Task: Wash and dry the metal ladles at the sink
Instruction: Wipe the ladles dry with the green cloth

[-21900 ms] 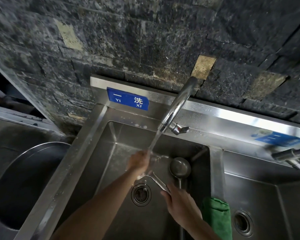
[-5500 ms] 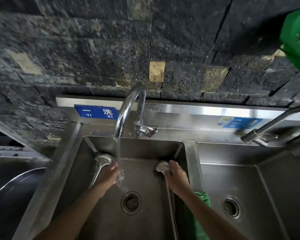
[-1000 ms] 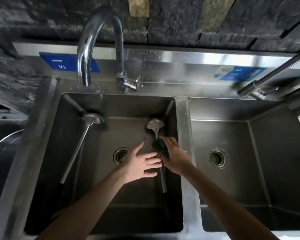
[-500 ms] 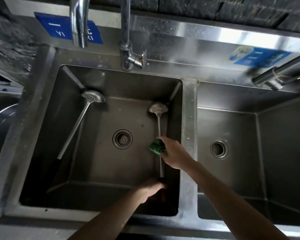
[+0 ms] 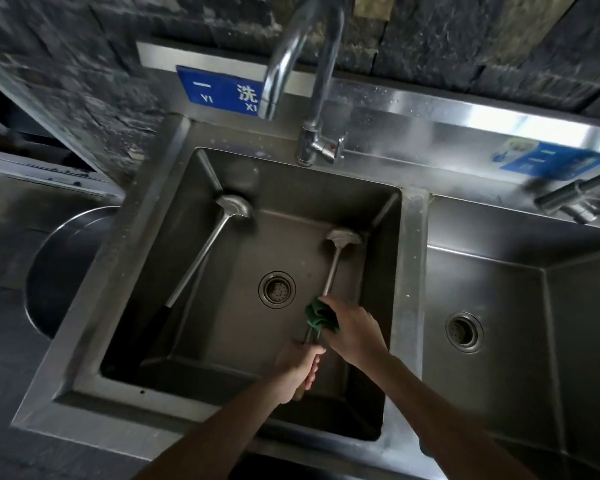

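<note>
Two metal ladles lie in the left sink basin point(image 5: 125, 306). The left ladle point(image 5: 201, 258) leans from the far left corner, bowl up, with a dark handle low down. The right ladle point(image 5: 333, 265) has its bowl near the far right corner. My left hand point(image 5: 297, 368) grips its handle end. My right hand point(image 5: 354, 330) presses a green cloth point(image 5: 317, 317) around its shaft, just above my left hand.
A curved tap point(image 5: 291, 46) arches over the left basin; no water runs. The drain point(image 5: 277, 289) sits mid-basin. To the right lies a second basin point(image 5: 499, 289) with its own drain and tap point(image 5: 575, 199). A round metal bowl point(image 5: 59, 271) sits at far left.
The cloth in my right hand has slid down the shaft toward my left hand, which keeps its hold on the handle end. The head view has shifted right and tilted up.
</note>
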Motion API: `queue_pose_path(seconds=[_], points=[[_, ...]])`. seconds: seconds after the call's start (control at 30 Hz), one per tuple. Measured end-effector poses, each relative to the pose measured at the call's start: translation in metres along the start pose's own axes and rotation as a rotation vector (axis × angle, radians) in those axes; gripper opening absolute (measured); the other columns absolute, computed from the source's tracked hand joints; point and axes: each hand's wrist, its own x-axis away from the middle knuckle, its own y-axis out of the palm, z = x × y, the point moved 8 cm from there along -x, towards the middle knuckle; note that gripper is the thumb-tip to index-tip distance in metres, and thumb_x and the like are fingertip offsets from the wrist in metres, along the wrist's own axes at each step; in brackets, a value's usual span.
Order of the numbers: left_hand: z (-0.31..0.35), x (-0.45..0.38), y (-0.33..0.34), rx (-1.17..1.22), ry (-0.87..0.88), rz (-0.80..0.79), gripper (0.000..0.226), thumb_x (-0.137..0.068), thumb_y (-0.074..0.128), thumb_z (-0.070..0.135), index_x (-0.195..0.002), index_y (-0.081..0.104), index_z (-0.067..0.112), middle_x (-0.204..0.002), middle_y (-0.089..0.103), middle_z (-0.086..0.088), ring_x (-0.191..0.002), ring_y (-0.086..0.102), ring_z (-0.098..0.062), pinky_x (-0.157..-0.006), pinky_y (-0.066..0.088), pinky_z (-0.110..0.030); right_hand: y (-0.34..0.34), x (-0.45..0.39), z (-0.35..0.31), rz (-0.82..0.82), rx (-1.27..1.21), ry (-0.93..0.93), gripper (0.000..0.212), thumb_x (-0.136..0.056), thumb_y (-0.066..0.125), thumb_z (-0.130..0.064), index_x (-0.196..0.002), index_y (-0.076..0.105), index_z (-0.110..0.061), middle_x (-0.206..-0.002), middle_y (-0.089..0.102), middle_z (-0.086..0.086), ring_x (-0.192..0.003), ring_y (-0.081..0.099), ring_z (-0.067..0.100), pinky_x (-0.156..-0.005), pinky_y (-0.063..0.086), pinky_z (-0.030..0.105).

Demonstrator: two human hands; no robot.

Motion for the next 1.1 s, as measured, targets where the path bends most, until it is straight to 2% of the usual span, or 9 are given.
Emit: queue_pose_path(seconds=[0.13, 0.3, 0.4, 0.5, 0.63, 0.83, 0.93, 1.0, 1.1], points=[[0.002, 0.024, -0.03, -0.081, 0.18, -0.012, 0.024, -0.088, 0.058, 0.014, -0.065, 0.05, 0.012, -0.044, 0.042, 0.003, -0.035, 0.035, -0.012, -0.039, 0.029, -0.026, 0.015, 0.017, -0.044, -0.021, 0.005, -0.256, 0.067, -0.084, 0.072, -0.033, -0.146, 0.047, -0.036, -0.14, 0.043, -0.003, -0.13, 0.043, 0.017, -0.111, 0.041, 0.032], [0.0, 0.068, -0.072, -0.234, 0.398, -0.03, 0.024, -0.086, 0.068, 0.021, -0.067, 0.056, 0.014, -0.042, 0.045, 0.003, -0.032, 0.037, -0.01, -0.035, 0.03, -0.021, 0.02, 0.048, -0.1, 0.135, 0.301, -0.434, 0.063, -0.087, 0.05, -0.063, -0.146, 0.046, -0.039, -0.142, 0.041, 0.006, -0.125, 0.041, 0.026, -0.098, 0.044, 0.044], [-0.004, 0.1, -0.091, -0.323, 0.52, -0.03, 0.021, -0.083, 0.071, 0.018, -0.068, 0.055, 0.02, -0.04, 0.047, 0.011, -0.033, 0.04, 0.0, -0.037, 0.032, -0.017, 0.022, 0.063, -0.136, 0.186, 0.354, -0.545, 0.061, -0.089, 0.05, -0.064, -0.137, 0.054, -0.027, -0.158, 0.038, 0.005, -0.146, 0.032, 0.027, -0.108, 0.036, 0.046], [-0.006, 0.123, -0.107, -0.359, 0.651, -0.009, 0.018, -0.069, 0.074, 0.03, -0.077, 0.058, 0.028, -0.064, 0.057, 0.013, -0.054, 0.05, 0.001, -0.059, 0.043, -0.025, 0.012, 0.078, -0.174, 0.294, 0.443, -0.695, 0.052, -0.092, 0.051, -0.063, -0.13, 0.062, -0.028, -0.153, 0.05, 0.0, -0.146, 0.04, 0.023, -0.115, 0.027, 0.045], [0.001, 0.151, -0.128, -0.373, 0.783, 0.045, 0.03, -0.072, 0.069, 0.044, -0.098, 0.064, 0.029, -0.083, 0.069, 0.003, -0.069, 0.064, -0.008, -0.063, 0.05, -0.03, -0.015, 0.105, -0.209, 0.452, 0.54, -0.762, 0.042, -0.095, 0.048, -0.064, -0.129, 0.06, -0.043, -0.144, 0.055, 0.0, -0.133, 0.048, 0.022, -0.109, 0.035, 0.046], [0.007, 0.221, -0.17, -0.423, 0.942, 0.281, 0.044, -0.085, 0.07, 0.047, -0.057, 0.051, 0.019, -0.043, 0.049, 0.006, -0.037, 0.047, -0.003, -0.042, 0.036, -0.02, -0.12, 0.106, -0.192, 0.608, 0.455, -0.52, 0.039, -0.091, 0.063, -0.045, -0.13, 0.061, -0.043, -0.142, 0.045, 0.003, -0.124, 0.048, 0.026, -0.103, 0.044, 0.046], [0.014, 0.255, -0.187, -0.283, 0.994, 0.237, 0.049, -0.088, 0.068, 0.041, -0.052, 0.043, 0.019, -0.042, 0.041, 0.006, -0.035, 0.041, -0.009, -0.04, 0.032, -0.022, -0.178, 0.102, -0.154, 0.611, 0.023, -0.28, 0.049, -0.091, 0.066, -0.003, -0.117, 0.066, -0.045, -0.12, 0.051, -0.018, -0.106, 0.06, 0.006, -0.088, 0.056, 0.029], [0.029, 0.283, -0.197, -0.193, 1.062, 0.233, 0.045, -0.088, 0.067, 0.039, -0.057, 0.041, 0.02, -0.047, 0.038, 0.003, -0.038, 0.039, -0.014, -0.042, 0.032, -0.027, -0.191, 0.102, -0.149, 0.716, -0.293, -0.201, 0.064, -0.089, 0.052, 0.017, -0.104, 0.065, -0.044, -0.103, 0.06, -0.01, -0.085, 0.068, 0.014, -0.067, 0.061, 0.026], [0.052, 0.316, -0.202, -0.124, 1.157, 0.24, 0.039, -0.091, 0.066, 0.039, -0.064, 0.05, 0.015, -0.046, 0.042, -0.005, -0.034, 0.042, -0.019, -0.038, 0.033, -0.024, -0.163, 0.094, -0.159, 0.724, -0.568, -0.088, 0.031, -0.104, 0.047, -0.002, -0.097, 0.067, -0.024, -0.095, 0.068, 0.001, -0.09, 0.07, 0.028, -0.065, 0.062, 0.024]])
